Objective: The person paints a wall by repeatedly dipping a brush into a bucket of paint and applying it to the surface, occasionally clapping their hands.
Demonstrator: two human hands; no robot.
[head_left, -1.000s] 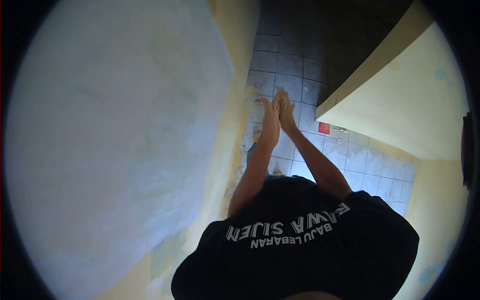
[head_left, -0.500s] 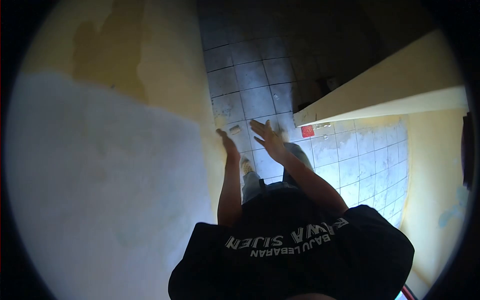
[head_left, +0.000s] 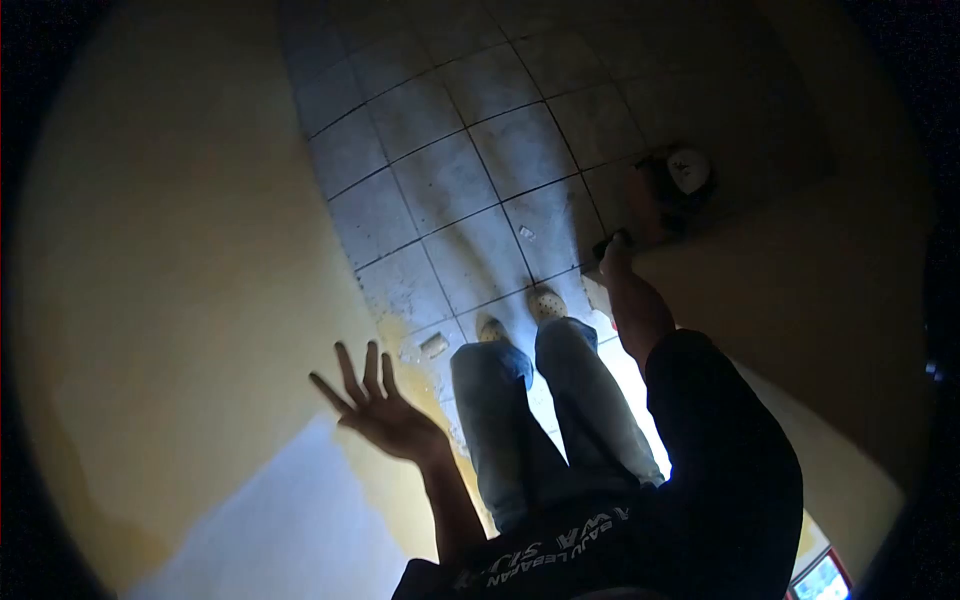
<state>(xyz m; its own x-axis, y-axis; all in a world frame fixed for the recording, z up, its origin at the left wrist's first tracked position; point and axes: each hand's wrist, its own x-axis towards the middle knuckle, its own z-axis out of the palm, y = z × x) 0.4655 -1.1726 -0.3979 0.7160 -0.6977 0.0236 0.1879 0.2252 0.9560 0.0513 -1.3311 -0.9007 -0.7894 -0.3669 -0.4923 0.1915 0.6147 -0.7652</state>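
My left hand (head_left: 388, 412) is raised in front of the wall at the left, fingers spread and nothing in it. On the other side, my right arm stretches forward, and my right hand (head_left: 616, 255) looks closed at a small dark object (head_left: 604, 246) by the end of the half wall. Shadow hides most of its fingers, and the object's kind does not show. Just beyond that hand lies a dark round thing with a white disc (head_left: 688, 171), too dim to name.
Grey floor tiles (head_left: 455, 185) stretch ahead, with a small clear scrap (head_left: 526, 232) and a pale block-like piece (head_left: 434, 345) on them. The patchy yellow-and-white wall (head_left: 200, 300) runs along my left. A half wall (head_left: 770, 300) stands at my right. My clogs (head_left: 547, 303) are below.
My view has turned and moved forward. My hands, close together before, are now apart: the left has opened out by the wall, the right has reached to the dark object at the half wall.
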